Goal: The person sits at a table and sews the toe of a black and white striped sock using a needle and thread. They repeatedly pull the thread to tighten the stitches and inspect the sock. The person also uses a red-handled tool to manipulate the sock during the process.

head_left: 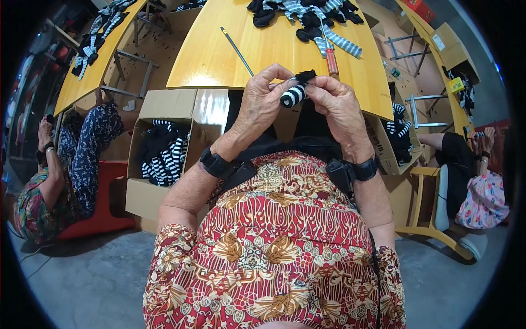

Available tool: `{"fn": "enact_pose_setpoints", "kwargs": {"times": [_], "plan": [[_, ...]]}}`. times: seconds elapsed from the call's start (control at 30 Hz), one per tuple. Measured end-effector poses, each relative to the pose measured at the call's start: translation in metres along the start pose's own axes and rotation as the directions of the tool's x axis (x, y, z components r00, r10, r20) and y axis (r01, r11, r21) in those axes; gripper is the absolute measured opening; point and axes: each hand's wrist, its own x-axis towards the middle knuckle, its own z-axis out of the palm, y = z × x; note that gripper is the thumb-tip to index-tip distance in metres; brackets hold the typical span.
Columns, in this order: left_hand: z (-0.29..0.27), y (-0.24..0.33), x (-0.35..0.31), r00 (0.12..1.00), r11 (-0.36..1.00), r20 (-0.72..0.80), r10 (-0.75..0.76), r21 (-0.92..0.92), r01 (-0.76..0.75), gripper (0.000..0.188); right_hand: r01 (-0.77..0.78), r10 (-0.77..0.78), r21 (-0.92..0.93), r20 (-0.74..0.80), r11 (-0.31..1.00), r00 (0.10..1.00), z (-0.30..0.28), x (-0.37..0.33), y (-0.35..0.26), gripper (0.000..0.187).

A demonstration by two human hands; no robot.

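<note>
A small black-and-white striped sock [293, 95] is held up between my two hands, above my lap at the table's front edge. My left hand [263, 97] pinches its left side with thumb and fingers. On the other side my right hand [338, 100] grips the sock's black upper part. Its striped end hangs toward me. Just beyond my right hand lies a screwdriver [331, 61] with a red handle, its shaft pointing away. A thin dark rod [236, 50] rests on the table past my left hand.
A pile of striped and black socks [307, 16] covers the far part of the yellow table [203, 57]. Open cartons stand at my left [164, 104] and right [382, 145], holding striped pieces. One person [52, 186] sits at far left, another [482, 192] at far right, beside a wooden chair [430, 219].
</note>
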Motion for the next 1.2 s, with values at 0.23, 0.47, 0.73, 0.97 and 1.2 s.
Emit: {"fn": "enact_pose_setpoints", "kwargs": {"times": [0.23, 0.47, 0.73, 0.97, 1.2], "plan": [[0.004, -0.003, 0.005, 0.998, 0.979, -0.065, 0.001, -0.205, -0.014, 0.008, 0.146, -0.144, 0.027, -0.051, 0.989, 0.988, 0.007, 0.011, 0.007, 0.009], [0.002, -0.007, 0.013, 0.989, 0.959, -0.071, 0.131, -0.243, -0.145, 0.006, 0.139, -0.133, 0.084, -0.077, 0.987, 0.988, 0.006, 0.019, 0.011, 0.006], [0.000, -0.008, 0.012, 1.000, 0.997, 0.009, 0.007, -0.071, -0.006, 0.008, 0.237, -0.232, 0.039, -0.100, 0.971, 0.967, 0.008, 0.022, 0.007, 0.006], [-0.005, 0.000, 0.004, 0.998, 0.979, 0.050, -0.029, -0.198, 0.039, 0.013, 0.253, -0.242, 0.159, -0.086, 0.954, 0.967, 0.012, 0.019, 0.007, 0.010], [0.000, -0.005, 0.010, 0.997, 0.953, -0.066, 0.039, -0.296, -0.056, 0.011, 0.188, -0.179, 0.185, -0.067, 0.965, 0.982, 0.014, 0.023, 0.018, 0.006]]}}
